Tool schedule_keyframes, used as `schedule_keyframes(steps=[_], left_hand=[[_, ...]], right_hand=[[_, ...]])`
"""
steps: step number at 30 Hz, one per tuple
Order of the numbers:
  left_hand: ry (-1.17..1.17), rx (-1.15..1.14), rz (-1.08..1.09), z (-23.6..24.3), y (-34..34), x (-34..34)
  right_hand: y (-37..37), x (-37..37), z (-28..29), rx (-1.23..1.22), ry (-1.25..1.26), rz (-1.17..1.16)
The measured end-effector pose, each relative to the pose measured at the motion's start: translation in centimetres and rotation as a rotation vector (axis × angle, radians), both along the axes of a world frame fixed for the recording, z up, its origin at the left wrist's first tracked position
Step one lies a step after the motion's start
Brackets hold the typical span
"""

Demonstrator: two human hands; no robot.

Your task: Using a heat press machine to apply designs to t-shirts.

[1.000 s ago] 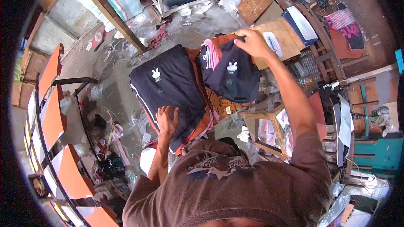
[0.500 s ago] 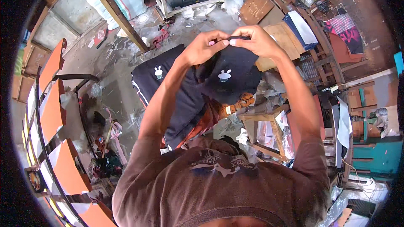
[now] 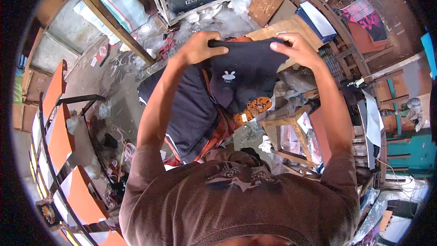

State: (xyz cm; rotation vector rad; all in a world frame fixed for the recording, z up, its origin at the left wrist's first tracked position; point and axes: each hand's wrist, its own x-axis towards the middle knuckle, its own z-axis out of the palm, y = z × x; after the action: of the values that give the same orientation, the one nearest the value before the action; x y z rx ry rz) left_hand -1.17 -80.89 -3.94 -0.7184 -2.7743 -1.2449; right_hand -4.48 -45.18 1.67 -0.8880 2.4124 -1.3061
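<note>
Near the upper centre of the frame, a dark garment (image 3: 246, 70) is spread between the two hands, both grasping its upper edge. The left hand (image 3: 196, 49) pinches the upper-left corner, its thumb lying on the face of the cloth and its other fingers curled over the edge. The right hand (image 3: 299, 51) grips the upper-right corner in the same way, its thumb pointing in toward the middle. The edge runs nearly level from one thumb to the other, and most of the cloth lies below the grip, toward the centre of the frame. A small white rabbit print (image 3: 228, 77) sits on it, nearer the left hand. The garment's lower part meets an orange-and-black patterned surface (image 3: 258, 106) right of centre. Left of the garment, the left forearm crosses above a dark cloth pile (image 3: 191, 109) with white trim. Right of centre stands a wooden stool frame (image 3: 298, 133), below the right forearm's inner side.
</note>
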Motion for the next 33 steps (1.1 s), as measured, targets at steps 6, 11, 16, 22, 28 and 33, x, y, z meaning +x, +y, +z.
schedule_keyframes(steps=[6,11,16,22,28,33], left_hand=[[0.2,-0.076,0.15,2.9,-0.5,0.5],[0.16,0.128,0.082,5.7,-1.5,1.0],[-0.075,0.109,0.002,7.8,-2.6,1.8],[-0.161,0.463,-0.066,10.1,-2.7,2.1],[-0.121,0.687,-0.062,14.0,-2.8,1.9],[-0.06,0.625,0.003,17.8,-0.6,4.0]], right_hand=[[0.3,0.6,1.0,-0.213,-0.022,-0.075],[0.7,0.5,2.4,-0.456,-0.012,-0.199],[1.4,1.2,4.0,-0.443,-0.007,-0.164],[1.9,2.0,5.9,-0.664,-0.149,-0.137],[3.4,2.8,9.5,-0.739,-0.07,-0.223],[5.8,5.0,12.1,-0.848,0.036,-0.319]])
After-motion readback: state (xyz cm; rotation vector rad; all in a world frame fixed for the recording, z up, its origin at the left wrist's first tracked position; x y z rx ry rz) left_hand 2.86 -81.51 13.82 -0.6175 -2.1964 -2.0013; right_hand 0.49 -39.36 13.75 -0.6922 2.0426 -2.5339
